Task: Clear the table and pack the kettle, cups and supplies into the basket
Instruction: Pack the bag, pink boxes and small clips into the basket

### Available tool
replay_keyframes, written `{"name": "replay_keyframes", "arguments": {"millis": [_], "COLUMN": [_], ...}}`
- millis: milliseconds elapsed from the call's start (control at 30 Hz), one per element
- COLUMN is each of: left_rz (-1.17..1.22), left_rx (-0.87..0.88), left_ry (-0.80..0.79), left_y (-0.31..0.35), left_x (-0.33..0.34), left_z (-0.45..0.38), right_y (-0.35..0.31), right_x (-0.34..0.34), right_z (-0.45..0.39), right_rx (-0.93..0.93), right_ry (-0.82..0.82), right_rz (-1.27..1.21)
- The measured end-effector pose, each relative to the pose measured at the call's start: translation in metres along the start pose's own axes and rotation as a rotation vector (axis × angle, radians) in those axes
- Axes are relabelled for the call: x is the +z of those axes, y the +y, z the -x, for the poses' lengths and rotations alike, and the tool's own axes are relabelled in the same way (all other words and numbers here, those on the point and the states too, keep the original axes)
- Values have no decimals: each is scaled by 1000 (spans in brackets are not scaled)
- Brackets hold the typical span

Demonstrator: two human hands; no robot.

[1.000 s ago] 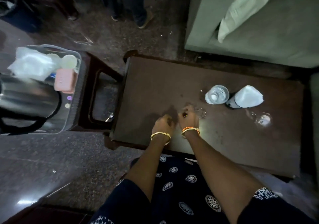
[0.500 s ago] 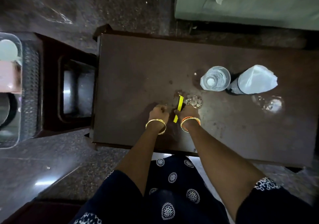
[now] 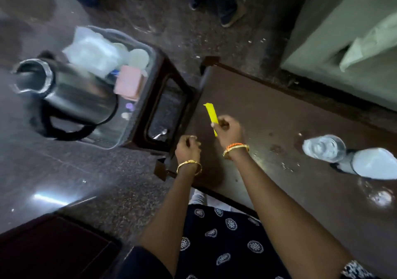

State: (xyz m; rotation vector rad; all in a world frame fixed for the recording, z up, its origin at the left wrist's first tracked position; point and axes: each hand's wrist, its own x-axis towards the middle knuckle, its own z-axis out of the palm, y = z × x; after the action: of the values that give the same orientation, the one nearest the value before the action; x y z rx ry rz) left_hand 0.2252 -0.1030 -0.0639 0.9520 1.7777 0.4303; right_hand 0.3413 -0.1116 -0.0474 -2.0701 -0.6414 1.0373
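My right hand [image 3: 227,131] holds a thin yellow sachet [image 3: 211,113] above the left end of the dark wooden table [image 3: 268,117]. My left hand [image 3: 187,148] hovers over the table's left edge with its fingers curled; I cannot tell if anything small is in it. To the left, a clear plastic basket [image 3: 129,126] sits on a dark stool and holds a steel kettle [image 3: 71,94], a pink box [image 3: 128,83], white cups [image 3: 139,58] and a plastic bag [image 3: 92,53]. A water bottle [image 3: 324,148] and a paper-covered cup [image 3: 373,163] stand at the table's right.
A spoon [image 3: 160,133] lies under the stool's open frame [image 3: 171,98]. A green sofa [image 3: 343,42] stands behind the table. Feet of people [image 3: 229,16] are on the floor at the top. A glass [image 3: 380,197] lies near the table's right edge.
My right hand has lifted the yellow sachet off the table and carried it left toward the basket. My left hand moved left too. The view swung left, bringing the basket and kettle back in.
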Motion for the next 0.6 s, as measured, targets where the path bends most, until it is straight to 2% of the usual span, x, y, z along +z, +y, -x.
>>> {"name": "replay_keyframes", "arguments": {"millis": [100,200,267,333,400,500,600], "left_rz": [333,627,762,897,1010,1133,1154], "left_rx": [-143,-347,-486,-576,-605,-607,-616], "left_ry": [126,168,147,88,106,225,249], "left_y": [15,23,23,23,23,17,6], "left_x": [-65,-121,-152,-168,-176,-182,-187], "left_z": [-21,-37,-44,-47,-53,-64,-72], "right_y": [-74,-127,-150,-159,-161,-157,-152], "right_x": [57,108,141,171,198,225,242], "right_z": [-3,-1,3,5,5,3,2], "right_rx": [-409,-830,-1008,-1051,-1030,-1055,-1049], "right_ry": [-25,-79,-182,-345,-473,-552,-587], "right_rz": [214,403,506,681,897,1129,1222]}}
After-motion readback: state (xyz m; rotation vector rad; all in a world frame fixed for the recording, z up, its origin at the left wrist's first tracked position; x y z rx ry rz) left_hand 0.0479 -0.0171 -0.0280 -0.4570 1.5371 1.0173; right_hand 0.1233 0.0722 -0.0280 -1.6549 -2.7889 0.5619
